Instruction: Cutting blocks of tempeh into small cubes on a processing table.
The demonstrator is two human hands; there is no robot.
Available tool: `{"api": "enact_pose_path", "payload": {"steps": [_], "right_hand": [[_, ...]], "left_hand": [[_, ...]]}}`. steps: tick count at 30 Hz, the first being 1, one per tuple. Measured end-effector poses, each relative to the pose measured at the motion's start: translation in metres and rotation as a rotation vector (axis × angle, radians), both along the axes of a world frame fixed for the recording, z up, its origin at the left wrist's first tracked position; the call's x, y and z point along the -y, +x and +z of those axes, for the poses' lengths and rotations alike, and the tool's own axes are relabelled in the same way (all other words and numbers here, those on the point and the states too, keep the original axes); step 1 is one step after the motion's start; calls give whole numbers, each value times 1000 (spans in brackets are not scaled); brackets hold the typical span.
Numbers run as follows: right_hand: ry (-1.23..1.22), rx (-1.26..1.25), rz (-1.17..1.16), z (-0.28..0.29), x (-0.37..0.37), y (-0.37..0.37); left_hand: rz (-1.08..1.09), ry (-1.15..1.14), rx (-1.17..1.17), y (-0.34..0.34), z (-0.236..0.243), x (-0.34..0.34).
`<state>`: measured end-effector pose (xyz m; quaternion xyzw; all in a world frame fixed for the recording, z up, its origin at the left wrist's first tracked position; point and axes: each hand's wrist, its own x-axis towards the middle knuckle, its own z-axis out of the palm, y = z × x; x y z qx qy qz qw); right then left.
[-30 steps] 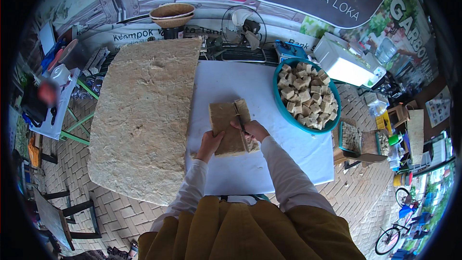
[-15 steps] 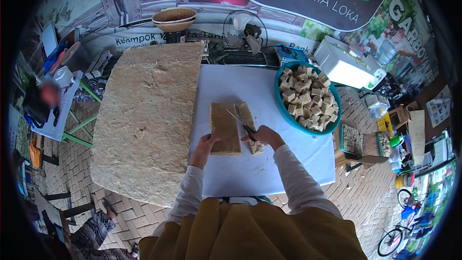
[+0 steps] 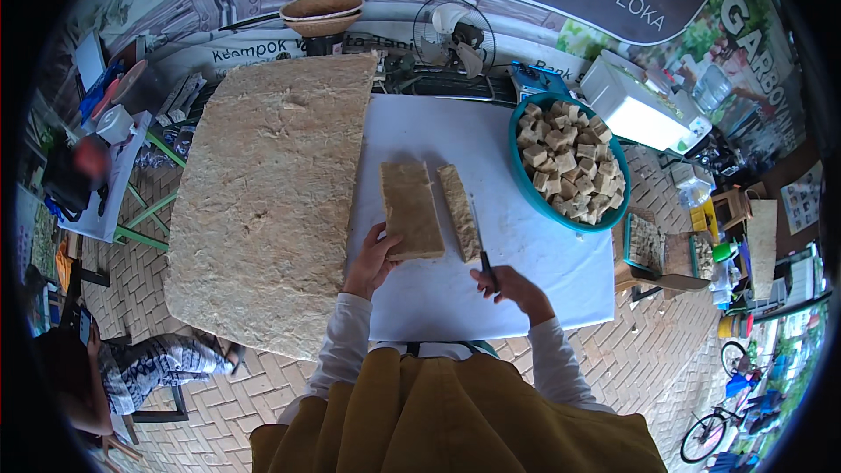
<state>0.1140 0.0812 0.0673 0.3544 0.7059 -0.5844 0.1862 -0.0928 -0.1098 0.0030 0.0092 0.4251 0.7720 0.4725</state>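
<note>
My left hand grips the near left corner of a brown fibrous slab, its thumb on top. A narrow strip of the same material lies apart, just to the right of the slab. My right hand is closed around the dark handle of a knife. The thin blade points away from me along the strip's right side; I cannot tell whether it touches. Under these is a white-covered table. A teal basin heaped with cubes of similar material stands at the far right.
A large thick tan sheet covers the left side, up against the white cloth. Behind the table are a woven basket and a fan. At the lower left a seated person holds a phone.
The knife has left the gap between slab and strip and moved to the strip's right, with my right hand. A wider gap separates slab and strip. My left hand keeps hold of the slab.
</note>
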Motion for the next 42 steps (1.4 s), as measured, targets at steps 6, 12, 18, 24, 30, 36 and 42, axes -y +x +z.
{"api": "enact_pose_path", "payload": {"steps": [6,12,18,24,30,36,42], "right_hand": [[-212,61,56,-19,53,27],[-195,75,81,-21,62,12],[-147,38,80,-15,56,-7],[-106,5,60,-15,55,-7],[-96,42,88,-9,53,-7],[-114,45,69,-4,50,-5],[-131,-1,2,-13,46,-3]], "left_hand": [[112,88,-17,13,14,-22],[80,134,-57,20,16,-33],[-12,200,-93,26,22,-34],[-21,219,-97,26,23,-34],[13,210,-105,25,20,-36],[-15,195,-112,25,22,-37],[-35,197,-124,27,20,-40]]}}
